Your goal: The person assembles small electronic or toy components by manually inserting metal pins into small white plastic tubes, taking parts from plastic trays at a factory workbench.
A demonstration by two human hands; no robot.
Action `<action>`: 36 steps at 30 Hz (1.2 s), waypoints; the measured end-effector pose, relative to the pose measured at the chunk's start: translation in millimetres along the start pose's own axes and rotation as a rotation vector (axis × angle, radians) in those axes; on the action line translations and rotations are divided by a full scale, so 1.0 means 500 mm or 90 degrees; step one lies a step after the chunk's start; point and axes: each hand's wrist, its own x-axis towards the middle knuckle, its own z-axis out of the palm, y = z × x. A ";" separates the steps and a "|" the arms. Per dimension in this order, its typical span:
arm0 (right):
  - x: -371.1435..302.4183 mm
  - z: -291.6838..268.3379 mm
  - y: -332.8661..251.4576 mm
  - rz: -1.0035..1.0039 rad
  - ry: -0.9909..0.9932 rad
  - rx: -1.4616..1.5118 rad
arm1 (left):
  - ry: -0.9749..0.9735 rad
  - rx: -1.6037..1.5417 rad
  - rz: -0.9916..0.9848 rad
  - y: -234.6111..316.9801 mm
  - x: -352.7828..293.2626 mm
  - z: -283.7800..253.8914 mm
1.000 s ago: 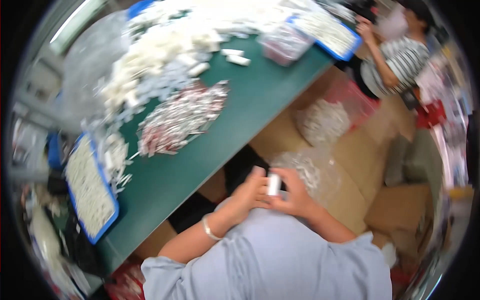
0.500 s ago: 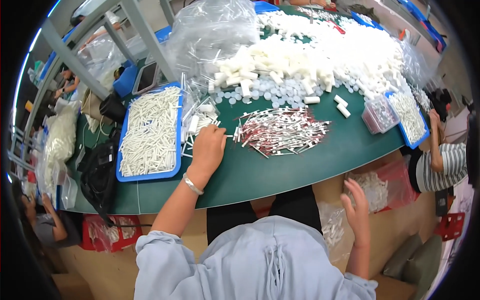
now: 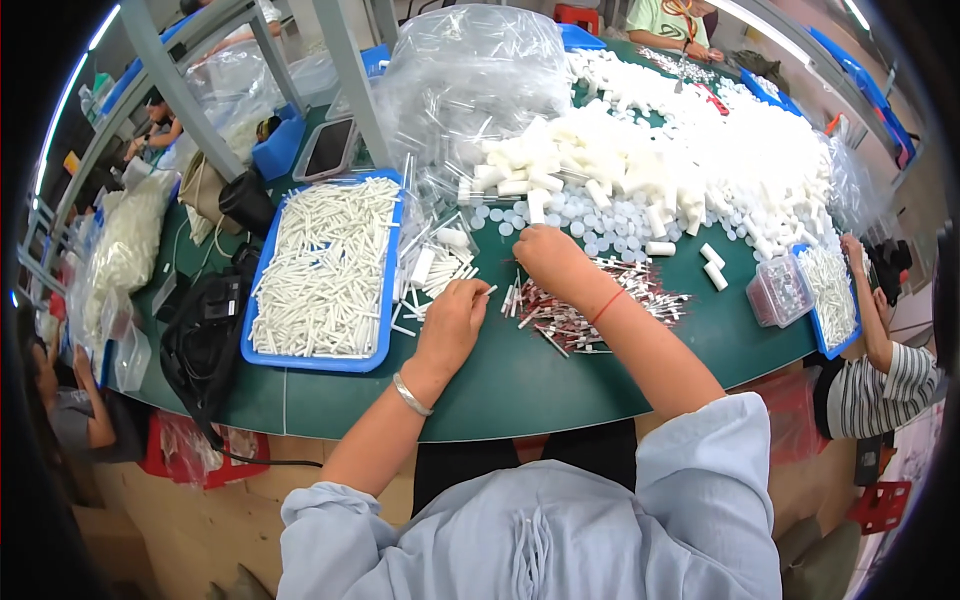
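My left hand (image 3: 452,325) is closed in a pinch, with a short white stick (image 3: 490,291) poking out past its fingertips. It hovers low over the green table, beside loose white sticks (image 3: 447,268). My right hand (image 3: 552,262) reaches over a pile of thin red-and-white sticks (image 3: 640,293), its fingers bent together at the pile's far left side. What those fingers hold, if anything, is hidden. Left of my left hand lies a blue tray (image 3: 378,358) heaped with short white sticks (image 3: 320,270).
Beyond my hands spreads a large heap of white cylinders (image 3: 700,160), with translucent discs (image 3: 605,222) along its near edge. Clear plastic bags (image 3: 480,60) stand behind. A clear box (image 3: 780,292) and a second blue tray (image 3: 852,340) are at right. Co-workers sit around the table.
My right hand has come up from beside my lap, over the table to the red-and-white pile. My left hand stays near the loose white sticks; the view has shifted.
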 end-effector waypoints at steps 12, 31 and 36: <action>-0.108 -0.133 -0.118 0.301 0.264 1.050 | -0.174 -0.545 -0.290 0.083 -0.003 -0.024; -0.216 -0.115 -0.170 0.271 0.272 0.859 | -0.156 -0.573 -0.294 0.164 -0.039 -0.019; -0.219 -0.130 -0.181 0.365 0.242 0.903 | 0.005 -0.296 -0.055 0.173 -0.047 -0.007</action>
